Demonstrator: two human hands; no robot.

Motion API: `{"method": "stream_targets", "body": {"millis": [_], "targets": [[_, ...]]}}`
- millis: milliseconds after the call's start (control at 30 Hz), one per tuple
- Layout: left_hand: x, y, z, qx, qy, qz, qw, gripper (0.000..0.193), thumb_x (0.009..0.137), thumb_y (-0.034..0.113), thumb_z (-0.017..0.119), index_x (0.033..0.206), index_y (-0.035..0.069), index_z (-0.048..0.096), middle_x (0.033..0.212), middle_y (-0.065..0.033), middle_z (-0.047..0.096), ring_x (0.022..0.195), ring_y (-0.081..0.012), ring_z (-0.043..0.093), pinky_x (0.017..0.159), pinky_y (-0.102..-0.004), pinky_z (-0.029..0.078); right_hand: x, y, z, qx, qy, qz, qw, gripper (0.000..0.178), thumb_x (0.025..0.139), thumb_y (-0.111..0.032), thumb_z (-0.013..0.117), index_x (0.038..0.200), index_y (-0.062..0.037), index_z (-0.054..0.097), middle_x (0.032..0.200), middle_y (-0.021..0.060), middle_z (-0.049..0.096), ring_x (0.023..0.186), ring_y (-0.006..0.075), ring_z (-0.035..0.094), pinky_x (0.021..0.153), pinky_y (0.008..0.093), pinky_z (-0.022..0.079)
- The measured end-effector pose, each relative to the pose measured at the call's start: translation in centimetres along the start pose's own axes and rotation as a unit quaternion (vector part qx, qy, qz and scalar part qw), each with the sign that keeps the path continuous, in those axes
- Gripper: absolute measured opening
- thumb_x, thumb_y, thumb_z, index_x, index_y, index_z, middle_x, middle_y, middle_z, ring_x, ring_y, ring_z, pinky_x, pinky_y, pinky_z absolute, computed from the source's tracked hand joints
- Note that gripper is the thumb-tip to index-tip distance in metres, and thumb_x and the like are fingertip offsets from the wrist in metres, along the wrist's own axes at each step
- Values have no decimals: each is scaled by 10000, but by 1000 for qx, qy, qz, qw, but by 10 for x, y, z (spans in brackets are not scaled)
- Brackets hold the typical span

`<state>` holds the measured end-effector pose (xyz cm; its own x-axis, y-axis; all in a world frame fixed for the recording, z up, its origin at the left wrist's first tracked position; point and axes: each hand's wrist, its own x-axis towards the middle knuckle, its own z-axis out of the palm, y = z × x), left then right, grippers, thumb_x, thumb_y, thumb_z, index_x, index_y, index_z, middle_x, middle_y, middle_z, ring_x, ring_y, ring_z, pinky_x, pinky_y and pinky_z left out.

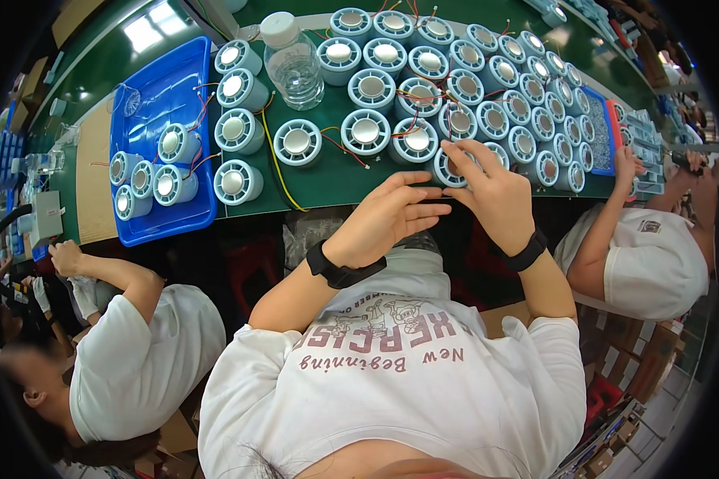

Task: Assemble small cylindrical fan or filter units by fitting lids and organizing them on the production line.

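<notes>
Working at the near edge of the green bench point(327, 180), I have my right hand point(491, 191) lying over one of the pale blue round fan units point(449, 169), its fingers bent down onto the rim and half hiding it. My left hand point(391, 215) sits just beside it at about eight o'clock, fingers stretched flat and close together, their tips touching the right hand; I cannot tell whether anything is pinched between them. Both wrists carry a black band.

Judging by how things lie, a good deal is behind me and a fair amount is left. From twelve to two o'clock of my hands the bench is packed with rows of the same units point(487, 88), standing face up and close together, many trailing red and yellow wires. At ten o'clock a looser handful point(297, 142) stands apart, and farther out at nine o'clock a blue tray point(156, 88) holds several more, some on their sides. Which lot is finished I cannot say from here.

A clear plastic bottle point(292, 62) with a white cap stands at eleven o'clock among the units. A person in white works at each side of me, at three and at eight o'clock.
</notes>
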<state>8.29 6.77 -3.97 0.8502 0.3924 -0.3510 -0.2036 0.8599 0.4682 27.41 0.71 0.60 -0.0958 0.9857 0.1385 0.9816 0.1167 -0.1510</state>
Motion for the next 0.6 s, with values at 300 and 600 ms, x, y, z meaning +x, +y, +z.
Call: {"method": "stream_targets", "body": {"millis": [300, 600], "targets": [[9, -8, -2, -19, 3, 11, 1000, 404, 965, 181, 467, 1315, 12, 356, 1242, -137, 449, 1167, -270, 543, 965, -364, 437, -12, -5, -5, 52, 54, 39, 996, 521, 722, -150, 762, 1218, -135, 602, 1197, 43, 602, 886, 218, 657, 681, 311, 529], [-3, -11, -6, 21, -8, -18, 1000, 342, 998, 164, 396, 1294, -9, 390, 1207, -177, 533, 1156, -291, 559, 984, -372, 455, 19, 2, -109, -96, 193, 53, 975, 249, 853, -199, 680, 1084, -105, 687, 903, 104, 680, 831, 262, 645, 728, 321, 496]]}}
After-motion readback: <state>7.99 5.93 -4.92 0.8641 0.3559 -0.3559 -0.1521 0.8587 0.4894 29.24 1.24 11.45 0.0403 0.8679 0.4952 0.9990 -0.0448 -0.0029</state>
